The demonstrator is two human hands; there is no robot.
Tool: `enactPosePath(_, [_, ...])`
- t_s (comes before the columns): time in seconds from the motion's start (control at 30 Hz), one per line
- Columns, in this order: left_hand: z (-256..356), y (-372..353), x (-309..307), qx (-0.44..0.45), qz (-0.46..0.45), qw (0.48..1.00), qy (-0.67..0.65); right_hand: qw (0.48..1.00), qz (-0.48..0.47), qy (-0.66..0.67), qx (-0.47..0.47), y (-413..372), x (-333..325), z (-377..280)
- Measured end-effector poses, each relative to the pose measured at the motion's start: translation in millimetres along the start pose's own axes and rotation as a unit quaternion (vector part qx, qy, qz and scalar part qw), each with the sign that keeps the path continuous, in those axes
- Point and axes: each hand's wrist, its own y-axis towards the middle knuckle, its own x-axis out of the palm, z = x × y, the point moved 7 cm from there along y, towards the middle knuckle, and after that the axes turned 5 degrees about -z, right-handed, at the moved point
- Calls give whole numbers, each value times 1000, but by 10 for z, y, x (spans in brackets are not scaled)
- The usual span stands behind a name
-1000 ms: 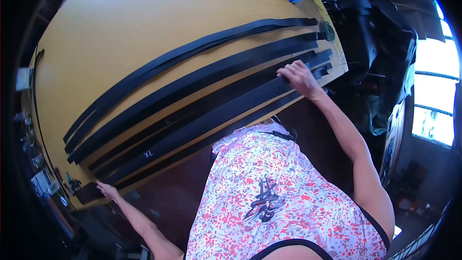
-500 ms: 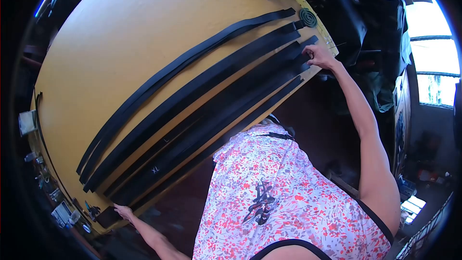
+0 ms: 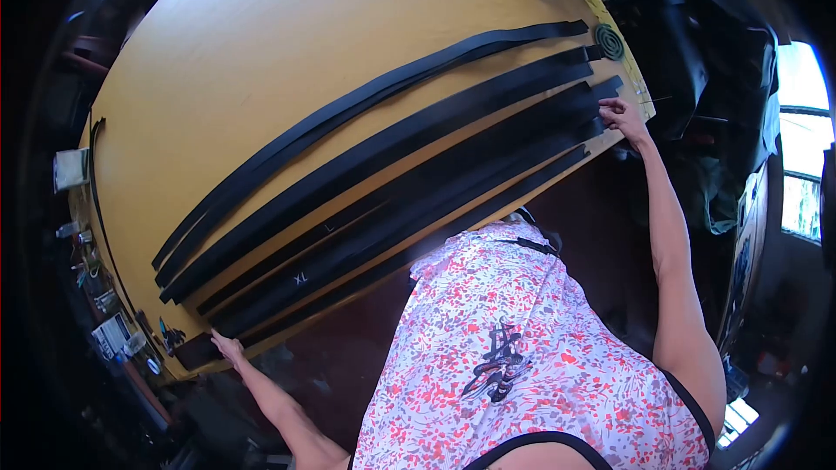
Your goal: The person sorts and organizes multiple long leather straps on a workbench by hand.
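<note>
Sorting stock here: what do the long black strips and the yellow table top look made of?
The black strips: perhaps rubber or stiff fabric, matte, lying flat with chalk-like size marks. The table top: probably laminated or painted board, smooth, even yellow, faint sheen.

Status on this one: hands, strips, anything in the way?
Left hand at the black strips' left ends, right hand at their right ends. Strips flat on yellow table. Nothing lies across them.

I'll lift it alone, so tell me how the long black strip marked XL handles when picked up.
Probably floppy: the long black strip marked XL lies flat on the yellow table, so it should sag mid-span. Likely light, being so thin. With the left hand and right hand near opposite ends, two-ended lifting seems wise.
</note>
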Motion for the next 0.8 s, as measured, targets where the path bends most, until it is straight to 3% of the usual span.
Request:
enactPosePath(0.2, [-30, 48, 8, 30, 14, 997, 75, 998, 49, 26, 7, -34, -35, -33])
enactPosePath(0.27, [196, -87, -91, 103, 15, 994, 41, 997, 36, 52, -32, 27, -58, 5])
enactPosePath(0.33, [589, -384, -273, 124, 11, 992, 23, 999, 29, -10, -31, 91, -98, 107])
enactPosePath(0.37, [778, -564, -375, 117, 12, 993, 13, 999, 23, 23, -41, 209, -117, 315])
enactPosePath(0.43, [942, -700, -424, 102, 56, 991, 72, 999, 11, -32, -24, 423, -204, 538])
enactPosePath(0.47, [949, -737, -409, 124, 134, 981, 67, 999, 11, -32, -23, 459, -223, 508])
enactPosePath(0.53, [751, -703, -178, 63, 153, 986, 9, 1000, 23, -9, -6, 478, -285, 493])
enactPosePath(0.57, [695, -698, -132, 62, 170, 983, -13, 1000, -15, -4, -8, 486, -286, 421])
enactPosePath(0.67, [640, -745, -43, -3, 113, 993, -33, 996, -33, 85, 23, 766, -426, 814])
enactPosePath(0.8, [638, -784, 6, -4, 95, 994, -58, 995, -21, -57, -80, 718, -471, 583])
